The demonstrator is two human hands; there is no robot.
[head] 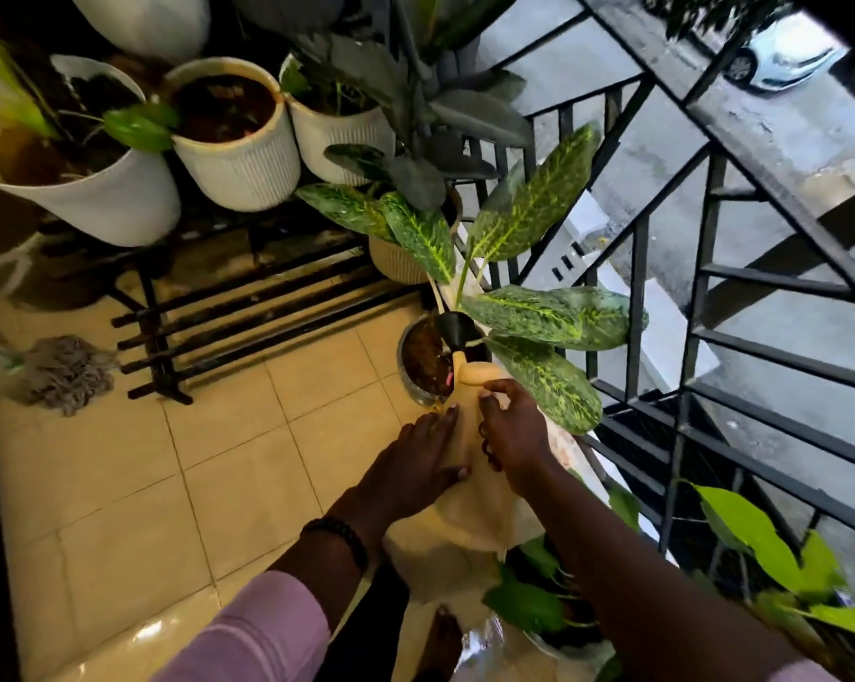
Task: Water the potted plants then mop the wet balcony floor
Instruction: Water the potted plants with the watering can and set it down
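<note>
1. Balcony: beige tiled floor (pixel 238 484), glossy near the bottom edge; black metal railing (pixel 661 268) along the right side, street and a white car (pixel 779 61) below.
2. Cream watering can (pixel 464 514) sits low centre, tilted forward. Its spout with a black funnel-shaped head (pixel 457 327) is over the soil of a pot (pixel 415 366) on the floor beside the railing.
3. That pot holds a plant with big speckled green leaves (pixel 538 209).
4. Left hand (pixel 415 465): fingers straight, palm flat against the can's left side. Pressing, not clenched.
5. Right hand (pixel 511 435): fingers curled around the can's top near the spout base, grasping it.
6. Black beaded bracelet (pixel 339 534) on the left wrist, lilac sleeve (pixel 258 632) below it.
7. Mop (pixel 66 374) lies on the floor at left, grey string head near a black slatted rack (pixel 228 312), well apart from the can.
8. White ribbed pots (pixel 238 155) stand on the rack's upper level, dark soil visible.
9. Another leafy pot (pixel 553 603) sits bottom right, just beside the can.
</note>
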